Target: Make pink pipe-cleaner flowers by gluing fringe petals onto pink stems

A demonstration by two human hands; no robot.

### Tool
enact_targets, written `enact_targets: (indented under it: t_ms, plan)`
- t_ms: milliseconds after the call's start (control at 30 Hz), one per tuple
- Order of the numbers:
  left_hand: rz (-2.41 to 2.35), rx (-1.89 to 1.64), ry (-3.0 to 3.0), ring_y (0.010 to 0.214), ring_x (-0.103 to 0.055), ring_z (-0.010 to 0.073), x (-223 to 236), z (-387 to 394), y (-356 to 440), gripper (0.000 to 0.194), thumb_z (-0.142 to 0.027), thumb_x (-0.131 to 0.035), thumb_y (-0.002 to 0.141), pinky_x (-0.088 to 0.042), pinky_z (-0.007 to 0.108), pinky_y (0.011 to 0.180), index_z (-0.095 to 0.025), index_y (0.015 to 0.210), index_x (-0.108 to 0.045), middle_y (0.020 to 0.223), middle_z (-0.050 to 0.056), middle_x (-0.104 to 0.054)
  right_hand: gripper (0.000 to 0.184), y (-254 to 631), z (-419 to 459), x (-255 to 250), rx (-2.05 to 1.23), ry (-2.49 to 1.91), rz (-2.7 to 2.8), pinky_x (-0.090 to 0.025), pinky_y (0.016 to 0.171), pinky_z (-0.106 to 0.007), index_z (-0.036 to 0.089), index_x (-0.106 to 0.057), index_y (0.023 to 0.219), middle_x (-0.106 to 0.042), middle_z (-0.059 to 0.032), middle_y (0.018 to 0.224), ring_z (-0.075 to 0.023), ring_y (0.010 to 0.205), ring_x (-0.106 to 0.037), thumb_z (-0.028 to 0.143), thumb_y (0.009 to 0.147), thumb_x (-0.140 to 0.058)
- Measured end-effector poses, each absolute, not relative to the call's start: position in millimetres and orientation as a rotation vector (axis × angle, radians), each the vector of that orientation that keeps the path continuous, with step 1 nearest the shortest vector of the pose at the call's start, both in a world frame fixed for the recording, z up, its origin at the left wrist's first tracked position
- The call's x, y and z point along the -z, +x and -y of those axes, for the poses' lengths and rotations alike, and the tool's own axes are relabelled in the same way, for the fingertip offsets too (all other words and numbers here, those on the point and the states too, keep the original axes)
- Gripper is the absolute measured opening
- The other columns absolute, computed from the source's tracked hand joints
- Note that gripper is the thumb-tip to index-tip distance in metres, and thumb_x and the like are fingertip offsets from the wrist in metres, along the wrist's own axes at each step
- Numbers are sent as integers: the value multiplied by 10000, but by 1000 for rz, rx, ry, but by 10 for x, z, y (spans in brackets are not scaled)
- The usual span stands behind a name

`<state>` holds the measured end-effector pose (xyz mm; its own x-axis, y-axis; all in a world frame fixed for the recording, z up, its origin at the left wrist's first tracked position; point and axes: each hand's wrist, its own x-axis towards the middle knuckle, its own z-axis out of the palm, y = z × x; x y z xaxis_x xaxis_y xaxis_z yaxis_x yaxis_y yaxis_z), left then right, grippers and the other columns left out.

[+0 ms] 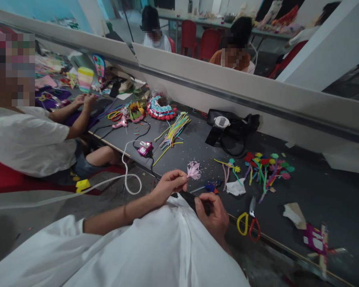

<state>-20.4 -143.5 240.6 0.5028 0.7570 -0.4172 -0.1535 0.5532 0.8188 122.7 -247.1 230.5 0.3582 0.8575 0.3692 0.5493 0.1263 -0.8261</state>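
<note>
Pinched between the thumb and fingers of my left hand is a pale pink fringed flower, held by its base over the table's front edge. My right hand is just right of it, lower down, with the fingers curled and the thumb against the forefinger. What it grips, if anything, is too small to make out. Beyond that hand lie a small blue and orange object and a crumpled white tissue. Scissors with one yellow and one red handle rest at the table edge to its right.
Several colourful pipe-cleaner flowers lie on the dark table. Farther back are loose pipe cleaners, a black bag and a pink glue gun. A white cable hangs left. A co-worker sits there.
</note>
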Motion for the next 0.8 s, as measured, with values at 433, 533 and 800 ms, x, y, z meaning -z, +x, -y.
enact_targets:
  t_ms: [433, 533, 800]
  plan:
    - [-863, -628, 745, 486, -384, 49, -2405, 1506, -227, 229, -357, -661, 816, -219, 179, 454, -141, 795, -585, 596, -7, -579, 66, 1171, 2497, -2306, -456, -1576, 1344, -473, 620, -187, 202, -597, 846, -618, 36, 732, -88, 629, -586, 260, 873, -615]
    - [-854, -636, 711, 483, -380, 47, -2412, 1507, -229, 208, -335, -653, 819, -213, 178, 448, -140, 795, -587, 577, -21, -547, 67, 1169, 2500, -2303, -494, -1569, 1338, -477, 624, -188, 201, -599, 849, -621, 36, 735, -88, 634, -593, 261, 876, -610]
    - [-823, -650, 678, 461, -356, 44, -2414, 1503, -229, 187, -315, -642, 825, -207, 186, 443, -142, 789, -582, 556, -40, -501, 69, 1164, 2499, -2301, -501, -1566, 1334, -478, 626, -186, 195, -609, 841, -635, 30, 736, -90, 633, -601, 258, 869, -614]
